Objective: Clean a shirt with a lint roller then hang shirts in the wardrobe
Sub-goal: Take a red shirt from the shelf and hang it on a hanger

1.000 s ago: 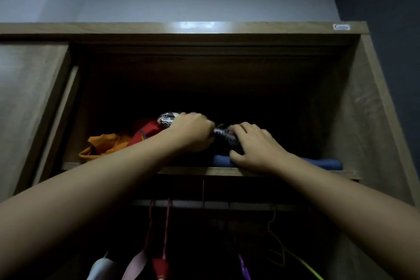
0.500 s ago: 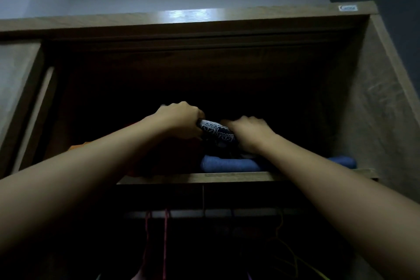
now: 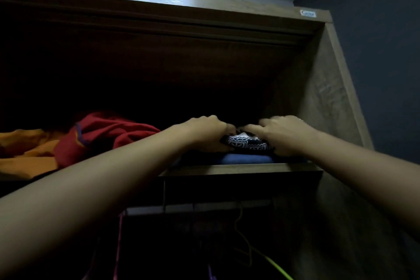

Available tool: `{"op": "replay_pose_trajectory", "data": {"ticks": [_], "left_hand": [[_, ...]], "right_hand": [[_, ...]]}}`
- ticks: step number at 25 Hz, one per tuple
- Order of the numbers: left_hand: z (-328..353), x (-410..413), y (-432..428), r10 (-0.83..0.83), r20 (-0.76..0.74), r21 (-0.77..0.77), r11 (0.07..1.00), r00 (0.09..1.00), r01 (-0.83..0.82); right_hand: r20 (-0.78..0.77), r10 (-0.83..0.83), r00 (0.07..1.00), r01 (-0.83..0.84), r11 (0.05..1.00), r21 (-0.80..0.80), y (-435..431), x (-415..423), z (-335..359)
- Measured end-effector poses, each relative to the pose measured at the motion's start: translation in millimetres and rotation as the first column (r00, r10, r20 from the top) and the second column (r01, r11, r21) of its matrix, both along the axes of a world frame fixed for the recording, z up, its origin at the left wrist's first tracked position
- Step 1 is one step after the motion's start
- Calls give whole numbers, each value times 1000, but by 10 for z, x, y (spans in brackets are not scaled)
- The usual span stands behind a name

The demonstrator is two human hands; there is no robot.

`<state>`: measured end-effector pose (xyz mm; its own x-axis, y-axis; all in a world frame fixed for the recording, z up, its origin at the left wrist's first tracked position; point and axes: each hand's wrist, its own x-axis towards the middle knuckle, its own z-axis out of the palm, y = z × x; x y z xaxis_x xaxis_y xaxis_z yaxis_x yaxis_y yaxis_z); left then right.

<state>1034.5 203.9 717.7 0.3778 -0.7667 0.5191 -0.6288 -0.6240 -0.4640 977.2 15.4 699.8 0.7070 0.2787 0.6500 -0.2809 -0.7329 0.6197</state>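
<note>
1. Since half a second ago, the view has swung right, so the red garment [image 3: 106, 134] and orange garment [image 3: 27, 154] reappear at left.
2. Left hand [image 3: 205, 134] and right hand [image 3: 285, 135] each grip the folded black-and-white patterned shirt [image 3: 246, 143].
3. It rests on a folded blue garment [image 3: 245, 158] on the wardrobe's top shelf [image 3: 238, 169].

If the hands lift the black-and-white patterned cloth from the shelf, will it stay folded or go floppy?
The patterned cloth is probably soft and light: it bunches between the left hand and right hand. It would likely sag and unfold once lifted. It lies on a folded blue garment, which may drag along.
</note>
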Motion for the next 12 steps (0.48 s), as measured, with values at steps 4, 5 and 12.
{"op": "replay_pose_trajectory", "data": {"ticks": [4, 5, 12], "left_hand": [[55, 16, 224, 163, 203, 54, 983, 965, -178], [38, 30, 264, 201, 296, 53, 973, 934, -226], [-28, 34, 485, 147, 1, 90, 985, 989, -147]], "right_hand": [[24, -79, 997, 78, 995, 61, -159, -184, 180], [169, -133, 977, 149, 985, -88, -172, -158, 193], [-263, -205, 943, 260, 946, 195, -153, 55, 62]]}}
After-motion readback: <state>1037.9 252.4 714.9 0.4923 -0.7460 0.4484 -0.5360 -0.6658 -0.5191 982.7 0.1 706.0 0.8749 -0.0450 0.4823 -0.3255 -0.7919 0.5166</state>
